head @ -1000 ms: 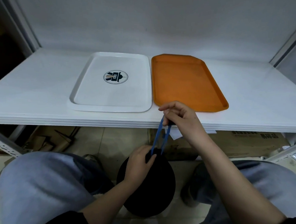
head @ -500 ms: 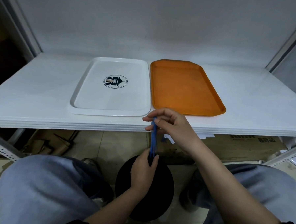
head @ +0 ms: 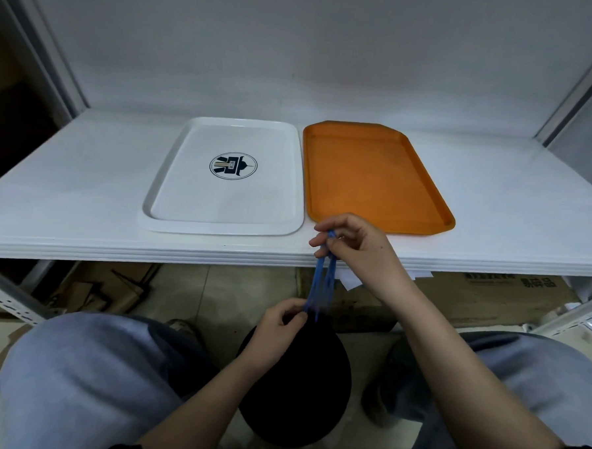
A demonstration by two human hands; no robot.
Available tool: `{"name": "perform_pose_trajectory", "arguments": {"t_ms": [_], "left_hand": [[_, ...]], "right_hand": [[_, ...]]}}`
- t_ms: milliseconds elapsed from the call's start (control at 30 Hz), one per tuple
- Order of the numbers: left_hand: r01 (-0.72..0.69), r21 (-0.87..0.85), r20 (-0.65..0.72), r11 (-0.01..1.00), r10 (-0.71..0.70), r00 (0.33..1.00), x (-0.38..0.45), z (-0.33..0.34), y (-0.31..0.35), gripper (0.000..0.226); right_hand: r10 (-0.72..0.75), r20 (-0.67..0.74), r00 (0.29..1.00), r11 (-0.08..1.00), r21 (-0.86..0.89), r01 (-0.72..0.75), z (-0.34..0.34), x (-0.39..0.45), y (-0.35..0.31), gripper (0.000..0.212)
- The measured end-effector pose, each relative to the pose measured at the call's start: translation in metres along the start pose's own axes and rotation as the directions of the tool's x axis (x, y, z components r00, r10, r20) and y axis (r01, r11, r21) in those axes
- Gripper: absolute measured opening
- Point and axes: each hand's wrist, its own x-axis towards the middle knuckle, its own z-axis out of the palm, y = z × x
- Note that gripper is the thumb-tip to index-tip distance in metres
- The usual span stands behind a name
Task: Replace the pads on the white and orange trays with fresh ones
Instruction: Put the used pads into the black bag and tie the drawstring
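Observation:
A white tray [head: 185, 215] with a round dark logo lies on the white shelf, and an orange tray [head: 376, 173] lies right beside it. Both trays are bare, with no pad on them. Below the shelf edge, between my knees, hangs a black bag [head: 306, 389] with blue drawstrings [head: 320, 287]. My left hand [head: 278, 330] pinches the bag's neck where the strings come out. My right hand [head: 358, 251] holds the upper ends of the strings taut in front of the shelf edge.
The white shelf [head: 83, 192] stretches wide to both sides of the trays, framed by grey metal uprights. Under it stand a cardboard box [head: 489, 299] and flattened cardboard scraps [head: 92, 289] on a tiled floor. My grey-trousered knees flank the bag.
My right hand moved left along the shelf edge, then lifted a little, and the two blue strings have spread apart again. My left hand stays at the bag's neck.

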Motion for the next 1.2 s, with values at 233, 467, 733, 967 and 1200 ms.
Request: {"name": "perform_pose_trajectory", "arguments": {"t_ms": [233, 467, 733, 967, 1200], "left_hand": [[-0.029, 0.152, -0.017, 0.988, 0.032, 0.999, 0.009, 0.000, -0.003, 0.028], [-0.033, 0.082, -0.019, 0.996, 0.035, 0.999, 0.015, -0.003, 0.006, 0.030], [0.063, -0.203, -0.100, 0.977, -0.084, 0.991, 0.010, -0.003, 0.008, 0.042], [0.074, -0.325, -0.149, 0.943, -0.128, 0.981, 0.016, 0.000, 0.003, 0.043], [0.074, -0.426, -0.164, 0.902, -0.158, 0.974, 0.015, -0.002, 0.000, 0.044]], "right_hand": [[-0.145, 0.035, 0.989, 0.949, -0.277, 0.149, 0.001, 0.000, 0.006, 0.042], [-0.466, 0.110, 0.878, 0.575, -0.716, 0.396, -0.002, 0.001, 0.026, 0.044], [-0.530, -0.091, 0.843, 0.572, -0.772, 0.276, -0.007, -0.005, 0.042, 0.027], [0.036, -0.259, 0.965, 0.990, -0.122, -0.070, -0.015, -0.002, 0.030, 0.002], [0.267, -0.016, 0.964, 0.916, 0.314, -0.249, -0.024, -0.002, 0.030, 0.019]]}}
